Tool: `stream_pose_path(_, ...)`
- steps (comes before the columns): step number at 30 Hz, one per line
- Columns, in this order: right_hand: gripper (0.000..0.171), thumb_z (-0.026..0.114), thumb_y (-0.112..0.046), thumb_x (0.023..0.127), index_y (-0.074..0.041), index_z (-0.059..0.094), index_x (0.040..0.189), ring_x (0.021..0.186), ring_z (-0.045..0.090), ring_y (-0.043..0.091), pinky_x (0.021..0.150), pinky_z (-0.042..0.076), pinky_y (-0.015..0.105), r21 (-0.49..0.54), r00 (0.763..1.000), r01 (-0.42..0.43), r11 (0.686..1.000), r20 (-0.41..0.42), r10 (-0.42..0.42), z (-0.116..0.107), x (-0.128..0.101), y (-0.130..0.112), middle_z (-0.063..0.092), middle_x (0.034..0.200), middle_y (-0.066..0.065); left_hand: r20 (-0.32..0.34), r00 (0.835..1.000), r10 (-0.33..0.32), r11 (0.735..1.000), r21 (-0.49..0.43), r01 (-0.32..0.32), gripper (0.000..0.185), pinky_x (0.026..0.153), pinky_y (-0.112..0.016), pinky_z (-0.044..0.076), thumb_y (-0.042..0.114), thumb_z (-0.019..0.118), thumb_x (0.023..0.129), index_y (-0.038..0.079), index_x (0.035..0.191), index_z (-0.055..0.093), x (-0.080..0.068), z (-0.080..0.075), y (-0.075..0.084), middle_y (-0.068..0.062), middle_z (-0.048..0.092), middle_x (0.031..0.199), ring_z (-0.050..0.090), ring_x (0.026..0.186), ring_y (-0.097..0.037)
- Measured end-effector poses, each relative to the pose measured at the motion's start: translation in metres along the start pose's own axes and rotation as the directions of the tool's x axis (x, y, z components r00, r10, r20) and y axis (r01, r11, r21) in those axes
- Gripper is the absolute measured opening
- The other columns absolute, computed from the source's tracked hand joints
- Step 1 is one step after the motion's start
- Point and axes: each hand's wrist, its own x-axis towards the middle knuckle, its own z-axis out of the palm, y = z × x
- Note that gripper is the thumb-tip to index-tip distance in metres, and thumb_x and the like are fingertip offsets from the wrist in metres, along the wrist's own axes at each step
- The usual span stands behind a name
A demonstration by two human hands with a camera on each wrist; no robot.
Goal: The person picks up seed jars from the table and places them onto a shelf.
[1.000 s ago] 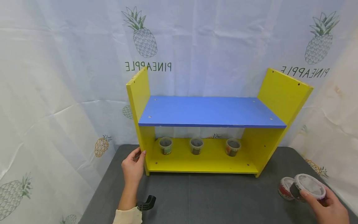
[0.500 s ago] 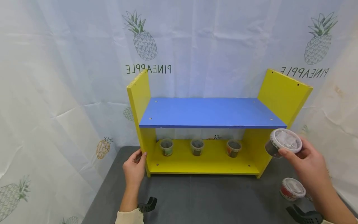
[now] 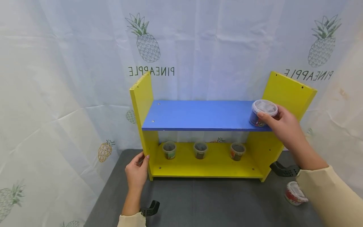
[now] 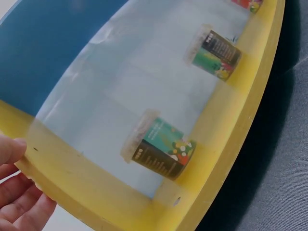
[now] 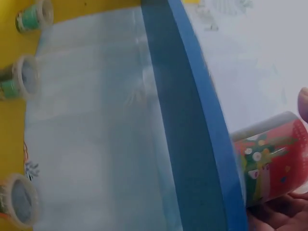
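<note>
Fingers of the right hand (image 3: pixel 283 126) grip a tub (image 3: pixel 263 112) at the right end of the blue shelf (image 3: pixel 198 115); left hand (image 3: pixel 136 171) rests, fingers relaxed, against the rack's left panel (image 3: pixel 143 104); three tubs (image 3: pixel 200 149) below.

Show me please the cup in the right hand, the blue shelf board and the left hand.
cup (image 3: pixel 262 110), head view, its clear lid
blue shelf board (image 3: pixel 198 115), head view, bare top surface
left hand (image 3: pixel 136 172), head view, back of hand
</note>
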Motion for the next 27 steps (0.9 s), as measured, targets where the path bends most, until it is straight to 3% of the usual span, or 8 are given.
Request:
stream_pose_path(3, 0.096, 0.051, -0.072, 0.087, -0.005, 0.031, 0.153, 0.114, 0.045, 0.037, 0.102, 0.042, 0.060, -0.026, 0.999, -0.027, 0.999, 0.029, 0.028, 0.000, 0.014, -0.001, 0.046, 0.143, 0.023, 0.001, 1.000, 0.005, 1.000, 0.007, -0.005, 0.033, 0.079, -0.026, 0.058, 0.025, 0.070, 0.093, 0.004, 0.118, 0.071, 0.000, 0.001, 0.001, -0.016, 0.072, 0.110, 0.073, 0.097, -0.028)
stream_pose_path(14, 0.109, 0.049, -0.080, 0.081, 0.005, 0.034, 0.148, 0.116, 0.041, 0.041, 0.099, 0.040, 0.056, -0.051, 0.987, -0.128, 0.990, 0.092, 0.132, -0.001, 0.048, 0.001, 0.044, 0.138, 0.029, -0.004, 1.000, 0.003, 1.000, 0.010, -0.003, 0.033, 0.080, -0.024, 0.057, 0.025, 0.069, 0.093, 0.003, 0.118, 0.071, 0.000, 0.001, -0.001, -0.015, 0.072, 0.110, 0.072, 0.097, -0.028)
stream_pose_path(22, 0.118, 0.050, -0.084, 0.077, 0.007, 0.029, 0.149, 0.115, 0.041, 0.042, 0.090, 0.042, 0.046, -0.067, 0.978, -0.183, 0.981, 0.087, 0.189, -0.005, 0.063, 0.006, 0.041, 0.139, 0.030, 0.004, 1.000, -0.009, 1.000, 0.012, 0.009, 0.036, 0.081, -0.027, 0.057, 0.028, 0.069, 0.094, 0.003, 0.120, 0.070, 0.000, 0.001, -0.002, -0.016, 0.072, 0.112, 0.072, 0.100, -0.028)
stream_pose_path(27, 0.122, 0.048, -0.086, 0.074, 0.005, 0.025, 0.152, 0.116, 0.041, 0.043, 0.093, 0.043, 0.051, -0.059, 0.976, -0.202, 0.978, 0.069, 0.206, -0.006, 0.068, 0.009, 0.040, 0.140, 0.030, 0.000, 1.000, 0.001, 1.000, 0.017, -0.001, 0.037, 0.082, -0.027, 0.057, 0.029, 0.067, 0.094, 0.003, 0.120, 0.070, 0.000, 0.001, -0.002, -0.018, 0.071, 0.113, 0.071, 0.101, -0.030)
